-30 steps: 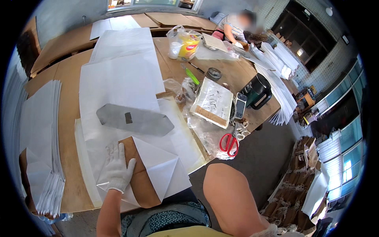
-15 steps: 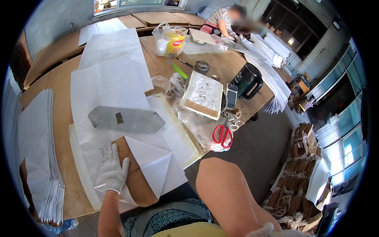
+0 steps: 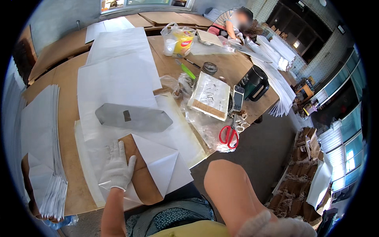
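My left hand (image 3: pixel 116 166), in a white knit glove, lies flat with its fingers stretched out. It rests on a white paper sheet (image 3: pixel 108 138), along the edge of a brown panel (image 3: pixel 144 177) with white folded flaps (image 3: pixel 164 158) on its right. Just beyond sits a grey flat plate (image 3: pixel 150 119) with pointed ends and a dark patch. My right hand (image 3: pixel 276 226), also gloved, is low at the bottom edge near my body, with the elbow bent out. It is blurred and cut off, so its fingers cannot be made out.
Stacked folded white paper (image 3: pixel 43 118) stands at the left. Red-handled scissors (image 3: pixel 229 137), a white board (image 3: pixel 211 93), a phone (image 3: pixel 238 97) and a dark kettle (image 3: pixel 254 83) occupy the table's right side. A co-worker (image 3: pixel 231 25) bends over papers at the far end. Brown bundles (image 3: pixel 294 189) lie right.
The whole view has shifted slightly, moving the table to the right in the picture. My left hand stays flat on the paper. More of my right glove shows at the bottom edge.
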